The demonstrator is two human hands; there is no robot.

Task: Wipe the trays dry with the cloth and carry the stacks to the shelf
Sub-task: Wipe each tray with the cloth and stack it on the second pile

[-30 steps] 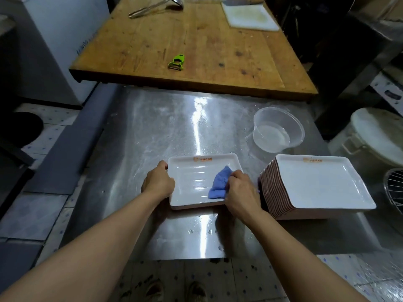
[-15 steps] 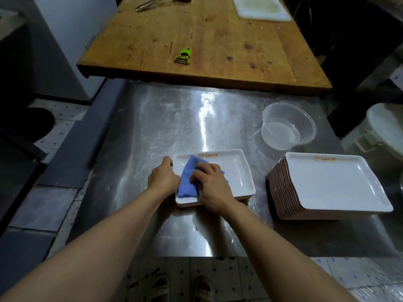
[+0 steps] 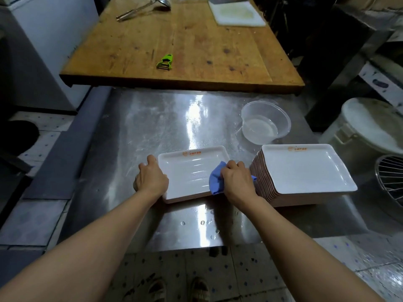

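1. Head view: right hand, gripping the blue cloth, has swept back from the tray's left side to its right edge.
2. Left hand still clamps the tray, at frame centre on the steel table.
3. Judgement: wiping is nearly finished here; the stack at centre right awaits.

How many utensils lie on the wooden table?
2: a green peeler near the wooden table's front edge, and a metal ladle at its far left. Others may lie beyond view.

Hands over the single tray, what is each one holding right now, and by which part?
The left hand grips the tray by its left edge. The right hand holds the bunched blue cloth against the tray's right side.
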